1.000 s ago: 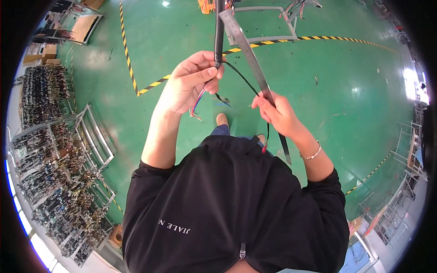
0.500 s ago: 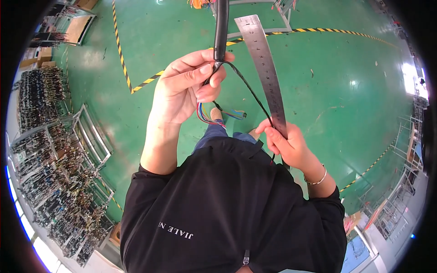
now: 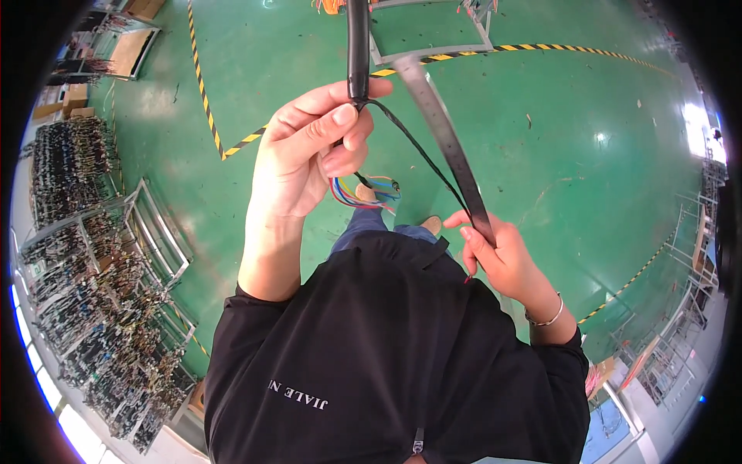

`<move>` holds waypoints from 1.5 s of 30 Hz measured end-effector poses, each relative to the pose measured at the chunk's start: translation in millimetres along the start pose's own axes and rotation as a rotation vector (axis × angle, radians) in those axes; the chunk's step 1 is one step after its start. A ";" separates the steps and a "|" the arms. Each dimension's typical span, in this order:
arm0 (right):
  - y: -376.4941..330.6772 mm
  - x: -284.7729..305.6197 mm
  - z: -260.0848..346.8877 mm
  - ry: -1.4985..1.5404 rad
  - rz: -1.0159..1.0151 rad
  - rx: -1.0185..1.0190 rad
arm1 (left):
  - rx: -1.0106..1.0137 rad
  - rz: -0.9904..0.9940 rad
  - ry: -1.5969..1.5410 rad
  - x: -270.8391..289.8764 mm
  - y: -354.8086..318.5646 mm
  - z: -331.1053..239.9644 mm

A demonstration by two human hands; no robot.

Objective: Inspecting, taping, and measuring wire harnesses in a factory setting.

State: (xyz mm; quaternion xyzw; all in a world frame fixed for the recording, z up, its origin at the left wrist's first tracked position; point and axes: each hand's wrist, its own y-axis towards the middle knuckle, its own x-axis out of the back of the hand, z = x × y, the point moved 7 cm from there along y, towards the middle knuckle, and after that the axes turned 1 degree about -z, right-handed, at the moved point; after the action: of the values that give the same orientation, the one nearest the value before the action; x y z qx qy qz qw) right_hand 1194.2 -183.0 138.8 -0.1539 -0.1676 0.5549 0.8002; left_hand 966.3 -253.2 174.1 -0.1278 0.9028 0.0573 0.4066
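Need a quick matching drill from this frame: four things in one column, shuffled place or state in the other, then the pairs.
Things:
1. black cable
2. steel ruler
3. coloured wires
4. bracelet

Place or state:
A. fanned out loose below the left hand
B. around the right wrist
C. pinched at its stripped end by the left hand
D. lower end in the grip of the right hand, slanting up and away

Pairs: 1-C, 2-D, 3-A, 4-B

black cable (image 3: 358,46) cut off above, wire ends (image 3: 369,192) blurred
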 end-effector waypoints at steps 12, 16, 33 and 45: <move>-29.0 10.2 4.0 0.014 0.027 -0.094 | -0.117 -0.165 0.243 -9.5 -6.4 0.4; -36.7 4.6 2.2 -0.029 0.107 -0.148 | -0.113 -0.202 0.283 -11.5 -10.7 1.0; -40.8 28.4 17.9 -0.388 0.147 -0.156 | 0.080 -0.192 0.557 -23.3 -16.9 -6.2; -43.9 23.6 16.8 -0.439 0.308 -0.137 | -0.024 -0.207 0.639 -24.7 -5.4 11.9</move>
State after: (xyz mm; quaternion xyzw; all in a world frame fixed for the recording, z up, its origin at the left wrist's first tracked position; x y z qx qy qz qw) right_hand 1231.3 -174.6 175.1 -0.1073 -0.3486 0.6776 0.6386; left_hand 992.1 -251.3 184.7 -0.2350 0.9661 -0.0164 0.1052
